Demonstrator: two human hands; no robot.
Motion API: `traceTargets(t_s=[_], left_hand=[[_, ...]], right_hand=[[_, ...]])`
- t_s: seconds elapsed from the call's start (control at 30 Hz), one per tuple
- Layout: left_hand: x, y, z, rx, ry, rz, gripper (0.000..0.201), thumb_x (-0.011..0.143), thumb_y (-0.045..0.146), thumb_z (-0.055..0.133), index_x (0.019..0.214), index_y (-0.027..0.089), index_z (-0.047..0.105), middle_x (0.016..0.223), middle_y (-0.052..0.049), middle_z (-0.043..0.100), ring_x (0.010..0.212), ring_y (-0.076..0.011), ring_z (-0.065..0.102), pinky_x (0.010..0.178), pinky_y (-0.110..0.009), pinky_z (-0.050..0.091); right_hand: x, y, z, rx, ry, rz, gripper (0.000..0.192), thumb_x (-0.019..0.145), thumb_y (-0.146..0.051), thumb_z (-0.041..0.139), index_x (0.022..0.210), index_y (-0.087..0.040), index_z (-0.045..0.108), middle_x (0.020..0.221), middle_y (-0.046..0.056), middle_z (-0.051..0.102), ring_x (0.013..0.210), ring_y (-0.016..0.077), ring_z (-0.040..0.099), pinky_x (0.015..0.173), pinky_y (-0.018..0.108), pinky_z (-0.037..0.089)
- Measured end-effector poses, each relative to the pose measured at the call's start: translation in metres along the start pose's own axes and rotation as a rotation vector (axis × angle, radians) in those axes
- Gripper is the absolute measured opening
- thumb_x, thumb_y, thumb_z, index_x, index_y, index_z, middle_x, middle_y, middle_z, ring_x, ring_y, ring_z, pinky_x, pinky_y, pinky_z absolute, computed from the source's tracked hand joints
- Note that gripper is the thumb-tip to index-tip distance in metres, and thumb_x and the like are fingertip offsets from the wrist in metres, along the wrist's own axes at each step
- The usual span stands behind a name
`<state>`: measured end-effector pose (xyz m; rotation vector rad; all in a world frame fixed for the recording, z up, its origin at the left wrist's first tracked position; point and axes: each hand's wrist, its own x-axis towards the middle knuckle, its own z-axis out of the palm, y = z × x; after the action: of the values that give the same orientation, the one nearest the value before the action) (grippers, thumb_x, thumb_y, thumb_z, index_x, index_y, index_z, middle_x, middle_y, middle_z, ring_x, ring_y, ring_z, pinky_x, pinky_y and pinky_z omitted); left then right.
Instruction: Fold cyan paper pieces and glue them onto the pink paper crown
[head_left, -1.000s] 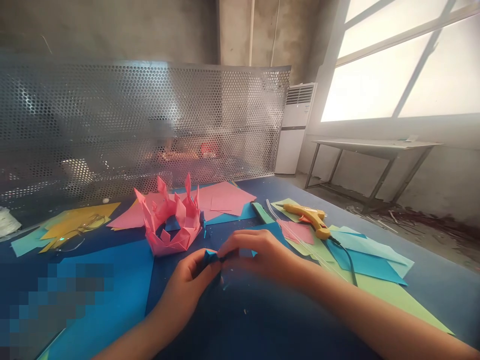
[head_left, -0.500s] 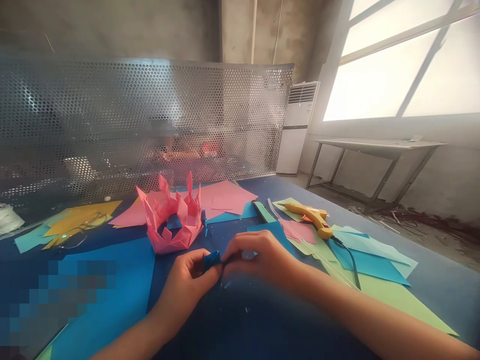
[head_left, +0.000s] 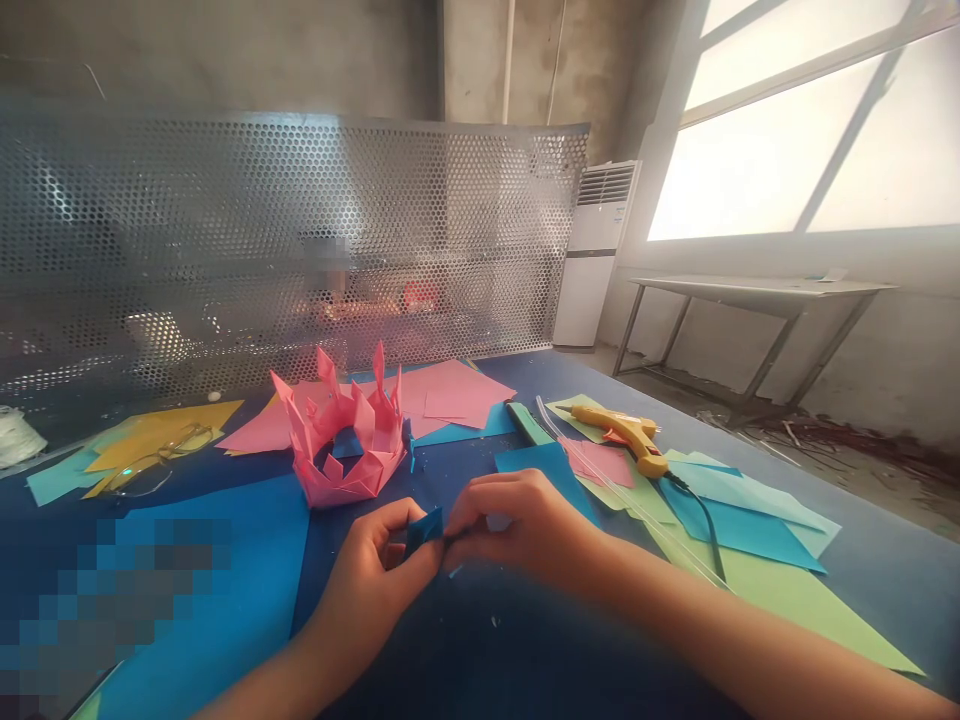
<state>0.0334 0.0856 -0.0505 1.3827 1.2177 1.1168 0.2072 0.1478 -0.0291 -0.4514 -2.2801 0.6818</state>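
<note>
Both the left hand (head_left: pixel 375 570) and the right hand (head_left: pixel 525 525) were closed in a pinch on a small folded blue paper (head_left: pixel 424 527). It was held just above the blue table (head_left: pixel 465 640), near the pink paper crown (head_left: pixel 345 440).

Dark blue surface (head_left: pixel 525 650), perforated metal screen (head_left: pixel 300 230) along far edge. Pink paper crown (head_left: pixel 346 440) upright near centre. Pink sheets (head_left: pixel 442 395) behind crown toward far edge. Yellow sheets (head_left: pixel 161 435) and glasses (head_left: pixel 154 462) at far left. Large blue sheet (head_left: pixel 217 570) at near left. Yellow glue gun (head_left: pixel 626 432) at right, resting on green and blue sheets (head_left: pixel 750 545), cord trailing toward near edge.
</note>
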Motion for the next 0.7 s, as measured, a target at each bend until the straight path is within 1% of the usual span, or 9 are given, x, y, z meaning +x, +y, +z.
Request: traceTargets(t_s=[0.07,0.13,0.23,0.33,0.4,0.53,0.63,0.7], left_hand=[[0.000,0.000,0.000,0.036,0.008,-0.006,0.033,0.075,0.044,0.062,0.061,0.020,0.045,0.052,0.008,0.035,0.050,-0.0072,0.030,0.044,-0.019,0.023],[0.000,0.000,0.001,0.062,0.031,0.000,0.032,0.076,0.044,0.062,0.062,0.019,0.047,0.054,0.008,0.037,0.051,-0.0073,0.031,0.045,-0.019,0.025],[0.000,0.001,0.002,0.068,0.041,0.035,0.029,0.079,0.045,0.060,0.069,0.018,0.056,0.063,0.005,0.048,0.060,-0.0086,0.040,0.054,-0.018,0.033],[0.000,0.000,0.002,0.054,0.036,0.039,0.031,0.079,0.049,0.060,0.072,0.019,0.059,0.068,0.004,0.052,0.067,-0.0104,0.043,0.062,-0.019,0.037],[0.000,0.000,0.002,0.044,0.043,0.028,0.031,0.078,0.049,0.061,0.070,0.019,0.059,0.068,0.004,0.050,0.067,-0.0107,0.042,0.061,-0.019,0.037],[-0.002,0.000,0.001,0.011,0.041,0.046,0.026,0.078,0.044,0.062,0.071,0.019,0.060,0.066,0.004,0.050,0.066,-0.0109,0.042,0.059,-0.019,0.037],[-0.002,0.000,-0.001,-0.007,0.041,0.049,0.023,0.077,0.042,0.062,0.076,0.019,0.061,0.069,0.004,0.054,0.067,-0.0115,0.046,0.062,-0.019,0.039],[-0.002,0.000,-0.001,0.009,0.039,0.063,0.025,0.074,0.043,0.065,0.079,0.019,0.062,0.072,0.003,0.056,0.071,-0.0129,0.048,0.064,-0.020,0.041]], right_hand=[[0.001,-0.001,0.000,0.016,-0.005,0.060,0.034,0.077,-0.050,0.067,0.072,-0.017,0.072,0.062,0.003,0.067,0.055,0.0116,0.056,0.053,0.022,0.044],[0.002,-0.004,-0.003,0.060,-0.012,0.163,0.028,0.075,-0.044,0.070,0.069,-0.016,0.071,0.060,0.002,0.067,0.053,0.0111,0.056,0.052,0.022,0.044],[0.005,-0.008,-0.007,0.143,-0.022,0.332,0.015,0.071,-0.031,0.075,0.068,-0.017,0.071,0.059,0.000,0.067,0.054,0.0107,0.058,0.052,0.020,0.044],[0.007,-0.010,-0.011,0.166,-0.033,0.428,0.008,0.068,-0.022,0.076,0.066,-0.017,0.070,0.059,-0.001,0.067,0.055,0.0105,0.058,0.052,0.020,0.044],[0.008,-0.011,-0.012,0.157,-0.039,0.438,0.008,0.069,-0.021,0.075,0.066,-0.016,0.069,0.059,-0.001,0.067,0.056,0.0104,0.056,0.053,0.020,0.043],[0.007,-0.014,-0.011,0.197,-0.059,0.422,0.011,0.070,-0.025,0.074,0.067,-0.016,0.068,0.061,-0.001,0.066,0.057,0.0108,0.056,0.055,0.021,0.044],[0.007,-0.016,-0.010,0.205,-0.064,0.420,0.010,0.071,-0.024,0.072,0.069,-0.016,0.067,0.062,0.000,0.066,0.058,0.0114,0.057,0.056,0.022,0.044],[0.007,-0.016,-0.009,0.186,-0.047,0.417,0.008,0.072,-0.022,0.071,0.069,-0.016,0.066,0.063,0.000,0.066,0.059,0.0113,0.057,0.057,0.023,0.044]])
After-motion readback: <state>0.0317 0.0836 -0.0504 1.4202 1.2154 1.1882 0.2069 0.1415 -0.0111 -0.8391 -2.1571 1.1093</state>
